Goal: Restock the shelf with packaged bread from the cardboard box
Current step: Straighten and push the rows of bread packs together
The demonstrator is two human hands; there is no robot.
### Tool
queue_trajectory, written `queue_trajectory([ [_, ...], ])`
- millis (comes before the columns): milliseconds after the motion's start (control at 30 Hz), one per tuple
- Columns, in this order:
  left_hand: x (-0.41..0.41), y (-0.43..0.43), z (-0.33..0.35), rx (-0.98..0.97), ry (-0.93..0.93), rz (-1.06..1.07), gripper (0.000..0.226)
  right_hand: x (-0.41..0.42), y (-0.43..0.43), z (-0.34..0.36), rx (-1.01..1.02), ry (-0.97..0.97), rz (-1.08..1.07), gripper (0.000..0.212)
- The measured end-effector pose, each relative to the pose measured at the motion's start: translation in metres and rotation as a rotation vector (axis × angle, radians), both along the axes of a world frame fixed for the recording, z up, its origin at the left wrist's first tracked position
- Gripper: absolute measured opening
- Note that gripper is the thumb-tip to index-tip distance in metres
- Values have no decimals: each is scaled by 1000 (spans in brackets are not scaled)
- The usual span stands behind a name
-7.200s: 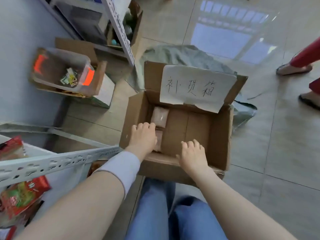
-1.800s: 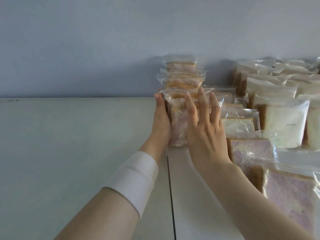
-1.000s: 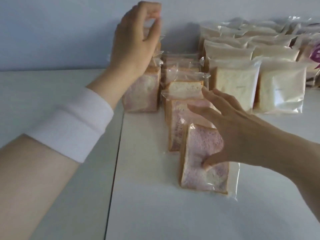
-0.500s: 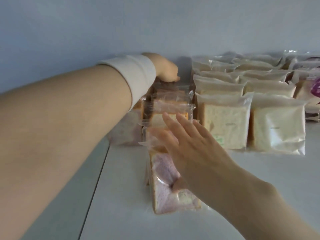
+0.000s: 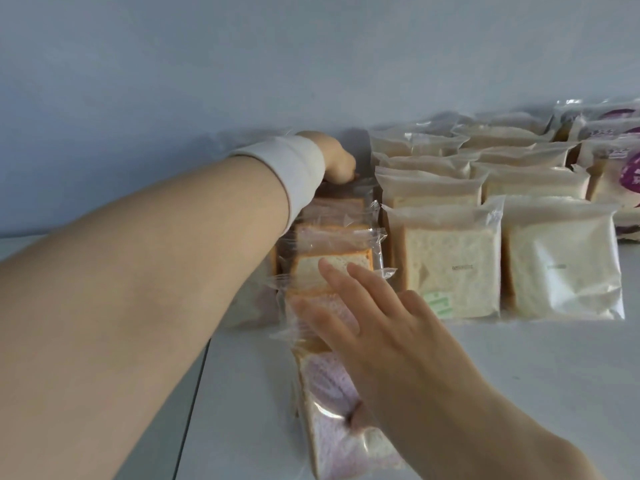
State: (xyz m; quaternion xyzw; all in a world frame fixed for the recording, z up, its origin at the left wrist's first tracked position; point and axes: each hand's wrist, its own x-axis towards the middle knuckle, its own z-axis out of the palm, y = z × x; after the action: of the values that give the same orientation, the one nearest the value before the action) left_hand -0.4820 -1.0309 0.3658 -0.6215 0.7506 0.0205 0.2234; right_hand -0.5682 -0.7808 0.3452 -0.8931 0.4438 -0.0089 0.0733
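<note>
1. The row of purple-swirl bread packs [image 5: 329, 244] stands upright in single file on the white shelf [image 5: 519, 382], running from the front towards the wall [image 5: 242, 64].
2. The front pack [image 5: 329, 420] leans back a little in its clear wrapper, touching the pack behind it.
3. The right hand [image 5: 381, 330] lies over the front of the row with its fingers [image 5: 337, 275] straight and spread, pressing against the wrappers. Its thumb rests on the face of the front pack.
4. The left hand [image 5: 337, 161] reaches across to the far end of the row. Its knuckles are bent and its fingers curl down onto the top seal of the rear pack [image 5: 343, 206].
5. The left fingertips are hidden behind the hand, so I cannot tell whether they pinch the wrapper or only rest on it.
6. A white wristband [image 5: 294, 168] wraps the left wrist, and the left forearm covers the left side of the row.
7. Just to the right, white bread packs [image 5: 450, 271] stand in two files.
8. Purple-labelled packs [image 5: 620, 161] at the far right are cut off by the frame edge, and their print is unreadable.
9. A dark seam [image 5: 194, 393] runs across the shelf left of the row.
</note>
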Motion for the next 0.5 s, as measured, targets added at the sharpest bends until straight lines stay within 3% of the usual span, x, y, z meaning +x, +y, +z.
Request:
queue_trajectory([
  [167,2,10,14,115,11,-91,37,-2,5,-7,-129,10,-142,96],
  [333,15,6,25,118,122,-213,47,0,-1,-7,-205,40,-151,98],
  [433,23,-1,29,89,275,-249,42,1,-9,-7,-247,35,-169,91],
  [500,27,-5,30,64,360,-265,37,3,-17,-5,-291,13,-177,74],
])
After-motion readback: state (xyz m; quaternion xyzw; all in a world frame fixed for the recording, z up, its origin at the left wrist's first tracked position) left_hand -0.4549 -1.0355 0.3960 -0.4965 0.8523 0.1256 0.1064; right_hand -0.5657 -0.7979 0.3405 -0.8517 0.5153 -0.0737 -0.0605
